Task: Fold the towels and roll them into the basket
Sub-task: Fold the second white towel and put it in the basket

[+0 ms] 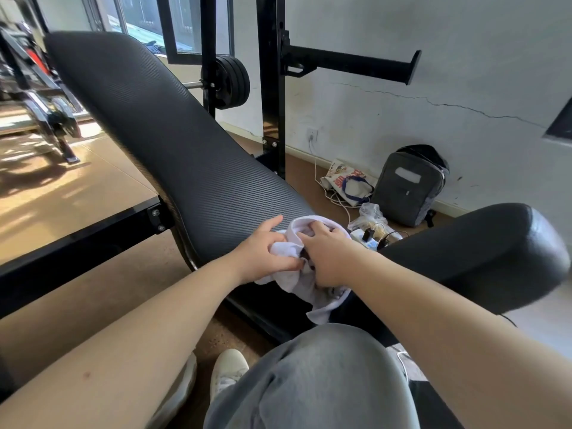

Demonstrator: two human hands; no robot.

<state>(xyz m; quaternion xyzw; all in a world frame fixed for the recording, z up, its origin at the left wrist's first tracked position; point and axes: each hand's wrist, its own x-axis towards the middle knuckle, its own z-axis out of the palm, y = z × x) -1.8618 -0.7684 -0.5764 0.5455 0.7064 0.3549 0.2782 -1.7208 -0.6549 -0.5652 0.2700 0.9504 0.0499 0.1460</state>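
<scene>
A crumpled white towel [312, 292] lies bunched at the near end of a black padded weight bench [173, 144]. My left hand [263, 255] pinches a fold of the towel from the left, with thumb and fingers closed on the cloth. My right hand [328, 255] lies on top of the bundle with its fingers curled into the fabric. One corner of the towel hangs over the bench edge towards my knee. No basket is in view.
A black roller pad [483, 258] sticks out at the right. On the floor by the wall are a grey backpack [408, 187], a printed tote bag [346, 181], cables and a plastic bag. A black rack upright [272, 88] with a weight plate stands behind the bench.
</scene>
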